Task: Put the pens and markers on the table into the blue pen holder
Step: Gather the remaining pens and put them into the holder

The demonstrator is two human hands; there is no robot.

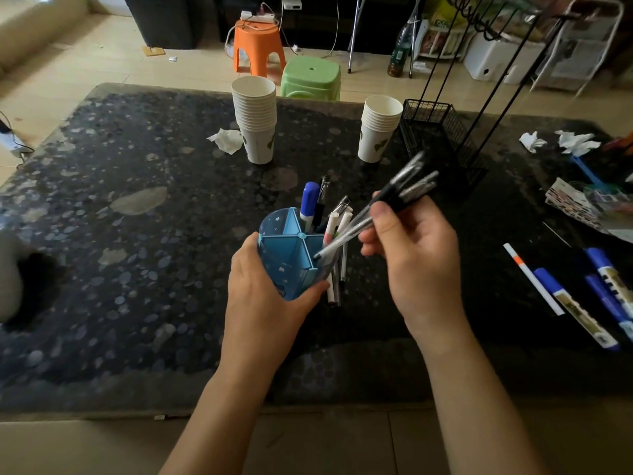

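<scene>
A translucent blue pen holder with divided compartments is tilted in the middle of the table, and my left hand grips its near side. Inside its far compartments stand a blue-capped marker and several pens. My right hand holds a bunch of black-and-clear pens slanted, their tips at the holder's right compartment. At the right on the table lie blue markers and a thin white pen.
Two stacks of paper cups stand farther back, with a crumpled tissue beside the left one. A black wire rack rises at the back right. More tissues and wrappers lie at the far right edge.
</scene>
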